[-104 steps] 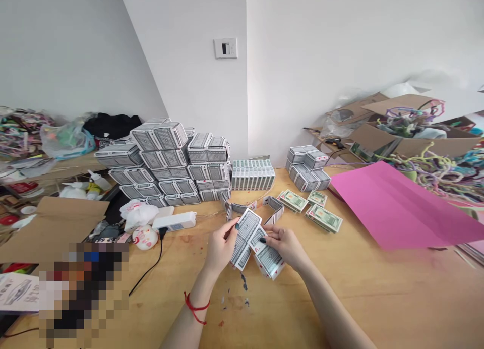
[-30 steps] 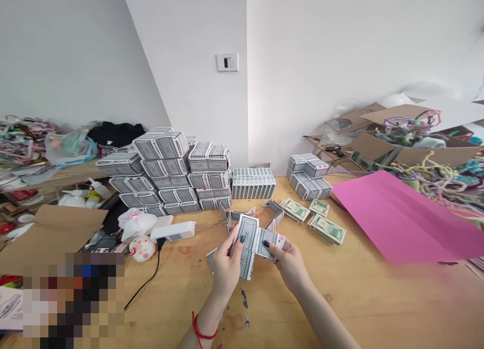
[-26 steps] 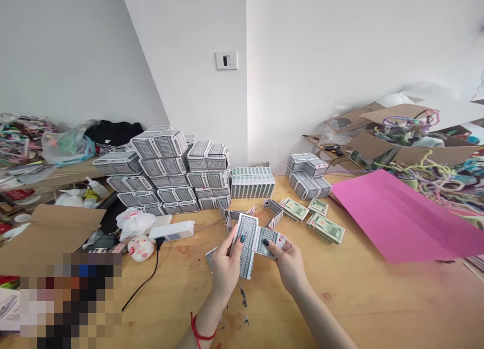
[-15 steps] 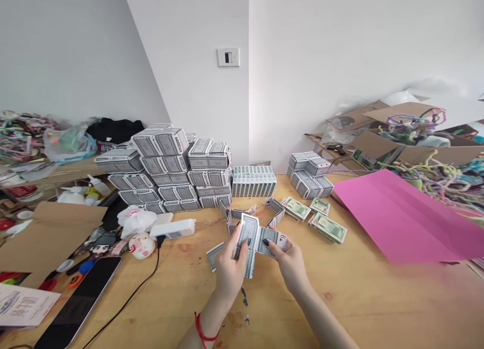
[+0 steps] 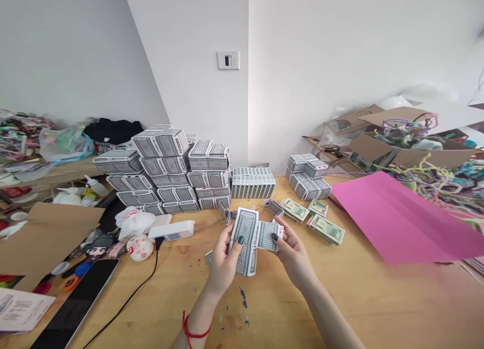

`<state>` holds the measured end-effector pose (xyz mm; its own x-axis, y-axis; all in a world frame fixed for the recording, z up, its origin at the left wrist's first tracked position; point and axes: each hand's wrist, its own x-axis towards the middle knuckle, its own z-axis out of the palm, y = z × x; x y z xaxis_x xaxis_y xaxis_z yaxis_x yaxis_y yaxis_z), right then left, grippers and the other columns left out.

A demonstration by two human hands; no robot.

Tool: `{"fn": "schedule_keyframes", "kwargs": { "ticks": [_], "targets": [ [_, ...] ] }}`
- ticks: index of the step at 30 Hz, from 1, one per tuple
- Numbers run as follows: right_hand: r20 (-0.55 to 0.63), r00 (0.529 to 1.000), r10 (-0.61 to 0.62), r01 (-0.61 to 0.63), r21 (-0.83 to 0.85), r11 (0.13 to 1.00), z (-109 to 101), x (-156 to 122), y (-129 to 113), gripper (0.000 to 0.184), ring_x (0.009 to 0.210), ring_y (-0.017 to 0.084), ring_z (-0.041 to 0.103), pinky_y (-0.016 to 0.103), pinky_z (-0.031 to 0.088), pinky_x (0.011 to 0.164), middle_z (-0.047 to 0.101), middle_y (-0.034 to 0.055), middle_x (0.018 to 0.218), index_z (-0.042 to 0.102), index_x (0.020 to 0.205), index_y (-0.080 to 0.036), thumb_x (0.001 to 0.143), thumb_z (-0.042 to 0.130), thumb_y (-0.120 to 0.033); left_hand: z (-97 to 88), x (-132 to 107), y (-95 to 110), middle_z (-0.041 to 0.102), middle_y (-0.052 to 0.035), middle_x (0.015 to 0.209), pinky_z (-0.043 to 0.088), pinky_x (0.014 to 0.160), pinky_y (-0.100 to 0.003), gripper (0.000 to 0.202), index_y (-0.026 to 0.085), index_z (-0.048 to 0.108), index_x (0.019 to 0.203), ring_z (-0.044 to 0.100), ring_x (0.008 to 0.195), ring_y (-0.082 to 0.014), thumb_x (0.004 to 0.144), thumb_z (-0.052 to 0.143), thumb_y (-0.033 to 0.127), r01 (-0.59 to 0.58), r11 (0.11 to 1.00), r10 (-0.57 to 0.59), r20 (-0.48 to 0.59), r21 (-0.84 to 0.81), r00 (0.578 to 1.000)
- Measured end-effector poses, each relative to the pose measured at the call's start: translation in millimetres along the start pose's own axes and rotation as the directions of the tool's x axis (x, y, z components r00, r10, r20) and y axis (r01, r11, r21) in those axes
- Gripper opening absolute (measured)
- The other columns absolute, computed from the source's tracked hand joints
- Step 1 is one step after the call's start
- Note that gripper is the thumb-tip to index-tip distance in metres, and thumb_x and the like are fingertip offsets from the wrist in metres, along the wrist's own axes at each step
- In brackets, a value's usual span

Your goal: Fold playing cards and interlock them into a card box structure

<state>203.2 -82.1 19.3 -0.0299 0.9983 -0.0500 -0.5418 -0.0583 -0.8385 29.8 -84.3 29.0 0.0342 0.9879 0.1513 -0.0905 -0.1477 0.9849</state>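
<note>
Grey-patterned playing cards (image 5: 246,228) stand upright in my left hand (image 5: 223,260), its thumb pressed flat on their backs. My right hand (image 5: 293,250) pinches another playing card (image 5: 266,236) lying crosswise, its near edge meeting the left-hand cards; a red index mark shows at its right end. Whether the crosswise card is slotted into the others or only touches them, I cannot tell. Behind my hands stand folded cards (image 5: 275,207), partly covered. The corner of one more card (image 5: 208,257) shows beside my left hand on the wooden table (image 5: 295,311).
Stacked blocks of folded cards (image 5: 170,165) rise at the back left, with a smaller stack (image 5: 308,176) at the back right. Green card packs (image 5: 325,229) lie to the right, near a pink sheet (image 5: 401,218). A power strip (image 5: 172,230) and phone (image 5: 77,301) are leftward.
The left-hand cards have turned to face me more squarely. My right hand has shifted its grip, its index finger now at the crosswise card's upper edge. The view has moved slightly.
</note>
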Motion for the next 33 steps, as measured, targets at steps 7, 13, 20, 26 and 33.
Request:
{"fn": "schedule_keyframes", "kwargs": {
  "ticks": [7,13,20,26,33],
  "targets": [
    [-0.013,0.998,-0.061,0.060,-0.102,0.993,5,-2,2,0.069,0.085,0.019,0.061,0.035,0.053,0.072,0.064,0.0022,0.096,0.035,0.130,-0.030,0.069,0.067,-0.036,3.2,-2,-2,0.053,-0.0098,0.123,0.043,0.089,-0.034,0.043,0.021,0.042,0.123,0.053,0.108,-0.0231,0.082,0.049,0.033,-0.023,0.994,0.027,-0.032,0.106,0.999],
    [0.005,0.997,-0.079,0.078,-0.165,0.983,10,-4,-2,0.077,0.082,0.019,0.061,0.038,0.050,0.078,0.065,0.0030,0.089,0.025,0.135,-0.025,0.071,0.065,-0.036,0.9,-3,3,0.054,-0.0099,0.120,0.043,0.090,-0.034,0.040,0.020,0.043,0.121,0.053,0.107,-0.0222,0.084,0.046,0.032,-0.073,0.982,0.074,0.002,0.175,0.997],
    [-0.178,0.974,-0.139,0.114,-0.145,0.983,-1,0,-11,0.060,0.072,0.021,0.061,0.042,0.052,0.070,0.065,0.0048,0.079,0.037,0.128,-0.023,0.077,0.049,-0.053,-14.9,-8,5,0.063,-0.0078,0.092,0.048,0.077,-0.032,0.017,0.020,0.052,0.098,0.059,0.085,-0.0187,0.083,0.046,0.026,-0.359,0.863,0.390,-0.016,0.356,0.921],
    [0.168,0.932,0.321,-0.337,0.074,0.939,-3,0,-20,0.048,0.071,0.022,0.063,0.037,0.054,0.059,0.066,0.0106,0.088,0.058,0.104,-0.014,0.078,0.048,-0.052,-16.0,-3,17,0.068,-0.0015,0.089,0.023,0.102,-0.053,0.024,0.027,0.060,0.076,0.055,0.102,-0.0207,0.082,0.041,0.013,-0.626,0.621,0.543,0.316,0.473,0.778],
    [0.156,0.956,0.247,-0.248,-0.013,0.969,2,-5,-12,0.036,0.068,0.016,0.062,0.035,0.053,0.068,0.067,0.0046,0.089,0.059,0.101,-0.019,0.067,0.069,-0.028,-11.5,-3,15,0.040,0.0020,0.134,0.028,0.102,-0.049,0.028,0.029,0.068,0.083,0.030,0.127,-0.0258,0.082,0.042,0.017,-0.477,0.722,0.520,0.062,0.501,0.852]
  ]
}}
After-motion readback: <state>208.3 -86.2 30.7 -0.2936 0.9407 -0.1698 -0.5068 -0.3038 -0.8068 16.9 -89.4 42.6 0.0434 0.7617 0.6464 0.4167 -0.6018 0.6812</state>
